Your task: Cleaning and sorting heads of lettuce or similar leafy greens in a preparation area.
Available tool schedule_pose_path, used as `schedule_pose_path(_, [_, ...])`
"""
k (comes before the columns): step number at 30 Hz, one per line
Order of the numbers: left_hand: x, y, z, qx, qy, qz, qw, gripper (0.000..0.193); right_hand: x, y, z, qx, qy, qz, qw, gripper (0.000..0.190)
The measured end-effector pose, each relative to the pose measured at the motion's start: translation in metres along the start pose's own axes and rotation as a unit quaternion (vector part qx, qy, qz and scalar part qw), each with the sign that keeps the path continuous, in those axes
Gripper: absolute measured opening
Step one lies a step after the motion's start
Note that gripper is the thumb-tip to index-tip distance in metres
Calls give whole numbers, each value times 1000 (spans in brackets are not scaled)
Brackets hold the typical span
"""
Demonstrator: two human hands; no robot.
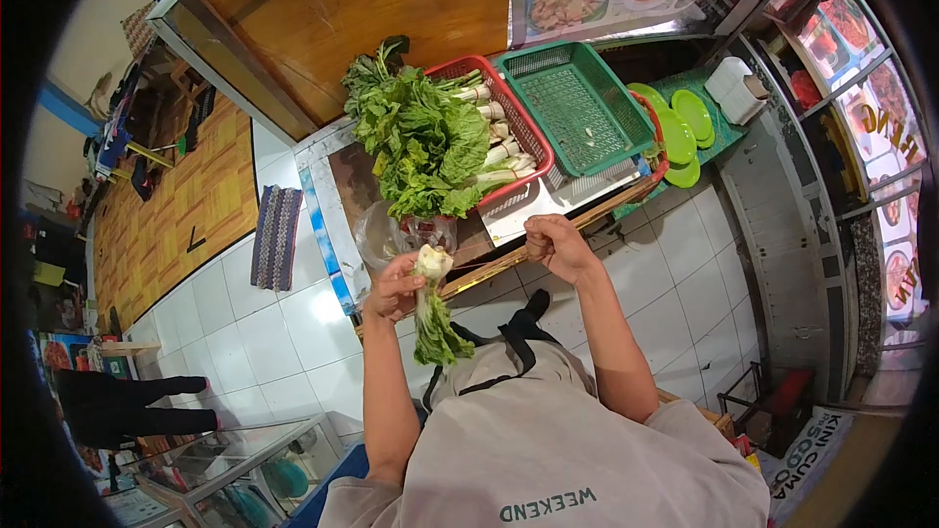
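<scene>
My left hand (pixel 394 287) holds a bunch of leafy greens (pixel 440 330), its pale root end up and its leaves hanging down. A thin reddish strand, apparently a rubber band, stretches from the bunch to my right hand (pixel 555 243), whose fingers are closed on its far end. Beyond my hands, a red plastic basket (pixel 541 133) holds several more bunches, white stems to the right and leaves (pixel 433 139) spilling over its left side. A clear plastic bag (pixel 380 235) with red contents lies just beyond my left hand.
A green plastic basket (pixel 579 110) with small scraps stands right of the red one. Green plates (pixel 676 133) and a white box (pixel 736 90) sit farther right. A wooden panel (pixel 367 0) backs the table. A person in dark trousers (pixel 139 407) stands at lower left, near a glass case (pixel 249 469).
</scene>
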State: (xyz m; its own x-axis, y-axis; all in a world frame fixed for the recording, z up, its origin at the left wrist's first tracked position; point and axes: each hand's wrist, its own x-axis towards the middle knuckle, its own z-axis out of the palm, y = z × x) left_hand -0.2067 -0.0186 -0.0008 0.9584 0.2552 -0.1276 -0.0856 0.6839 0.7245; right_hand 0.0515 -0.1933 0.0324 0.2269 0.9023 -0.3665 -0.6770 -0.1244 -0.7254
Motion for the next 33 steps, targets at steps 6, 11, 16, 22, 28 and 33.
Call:
schedule_pose_path(6, [13,-6,13,185,6,-126,975,50,18,-5,13,42,28,-8,999,33])
schedule_pose_path(11, [29,-14,7,356,-20,-129,925,46,25,-6,58,-195,-21,-35,980,28])
schedule_pose_path(16, [23,-17,3,242,39,-115,963,42,18,6,56,-343,-115,-77,929,25])
schedule_pose_path(22, [26,-23,12,249,86,-61,963,29,6,16,73,-338,-164,-45,926,20])
schedule_pose_path(28, [29,-23,22,257,94,-16,962,26,2,10,72,-463,-132,-56,874,21])
schedule_pose_path(33, [21,-24,19,208,105,-17,972,30,4,15,49,-438,-119,-20,891,20])
